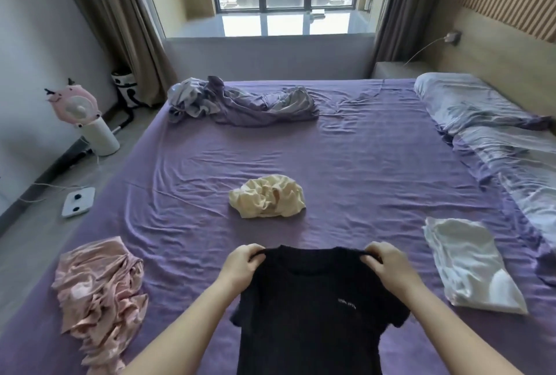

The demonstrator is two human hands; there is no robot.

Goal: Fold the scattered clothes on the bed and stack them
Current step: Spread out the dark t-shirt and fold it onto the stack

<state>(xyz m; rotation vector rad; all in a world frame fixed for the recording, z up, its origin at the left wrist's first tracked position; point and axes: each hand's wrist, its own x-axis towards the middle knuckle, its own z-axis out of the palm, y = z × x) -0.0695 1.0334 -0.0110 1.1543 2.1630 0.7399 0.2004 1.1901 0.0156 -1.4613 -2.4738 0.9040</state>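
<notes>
The left hand [240,263] and right hand [383,261] each pinch a shoulder of a black knit short-sleeved top [313,311], holding it spread over the purple bed [376,164]. Left of the left hand lies crumpled pink satin [96,290]; right of the right hand, a folded white garment [469,266]; beyond both hands, a bunched cream garment [267,196].

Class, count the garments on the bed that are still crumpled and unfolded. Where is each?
3: a pink satin garment at the near left edge, a cream cotton garment mid-bed, and a grey-purple heap at the far side, which may hide more than one piece.
</notes>
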